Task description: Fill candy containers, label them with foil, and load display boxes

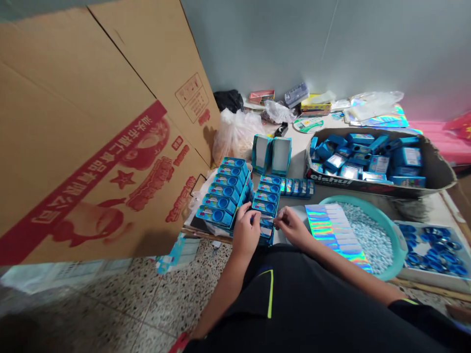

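Note:
My left hand (248, 226) is closed at the near end of a row of small blue boxes (265, 196), its thumb and fingers drawn together. Facing it, my right hand (290, 224) is pinched over the same end of the row. A thin pale strip shows between the fingertips, too small to name. Left of my hands stands a longer row of blue boxes with round recesses (221, 191). Two upright blue display cartons (271, 154) with white inner panels stand behind, beside small shiny boxes (297, 188) laid in a line.
A tall brown cardboard carton (110, 122) rises on the left. At right are an open box of blue packets (368, 159), shiny holographic card sheets (333, 230), a teal basin (399, 247) of pale pellets and a white tray of blue parts (436, 250). Plastic bags (239, 132) lie behind.

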Action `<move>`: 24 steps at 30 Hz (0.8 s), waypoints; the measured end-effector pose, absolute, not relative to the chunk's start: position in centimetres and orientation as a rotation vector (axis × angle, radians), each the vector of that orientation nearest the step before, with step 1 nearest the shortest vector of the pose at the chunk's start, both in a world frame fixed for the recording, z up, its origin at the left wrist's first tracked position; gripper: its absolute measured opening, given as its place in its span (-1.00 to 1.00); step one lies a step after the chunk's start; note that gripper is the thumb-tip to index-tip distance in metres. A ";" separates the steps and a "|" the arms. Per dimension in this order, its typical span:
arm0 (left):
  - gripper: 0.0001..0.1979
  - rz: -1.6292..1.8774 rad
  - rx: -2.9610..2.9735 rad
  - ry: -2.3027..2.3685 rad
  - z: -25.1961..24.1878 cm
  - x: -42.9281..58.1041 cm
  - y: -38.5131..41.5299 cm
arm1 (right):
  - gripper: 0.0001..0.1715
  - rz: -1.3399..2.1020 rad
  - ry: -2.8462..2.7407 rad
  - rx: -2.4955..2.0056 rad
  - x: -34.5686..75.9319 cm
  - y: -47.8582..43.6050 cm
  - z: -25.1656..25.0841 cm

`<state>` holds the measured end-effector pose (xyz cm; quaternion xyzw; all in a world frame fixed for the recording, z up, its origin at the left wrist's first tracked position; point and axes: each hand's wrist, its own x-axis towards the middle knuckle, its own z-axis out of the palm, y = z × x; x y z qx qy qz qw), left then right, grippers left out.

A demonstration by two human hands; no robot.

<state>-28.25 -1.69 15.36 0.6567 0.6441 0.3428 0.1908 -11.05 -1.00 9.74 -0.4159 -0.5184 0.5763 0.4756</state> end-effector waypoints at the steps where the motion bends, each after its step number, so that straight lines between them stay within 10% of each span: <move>1: -0.78 0.971 1.820 1.816 15.2 -28.3 -1.7 | -0.69 1.421 -1.250 -1.000 -11.0 -1.0 9.7; 19: -0.82 1.066 1.724 1.714 14.3 -28.2 -1.4 | -0.33 1.672 -0.978 -1.020 -11.2 -0.4 9.3; 24: -0.44 1.084 1.572 1.602 13.6 -29.3 -0.6 | -0.21 1.733 -1.050 -1.175 -12.5 -0.4 7.0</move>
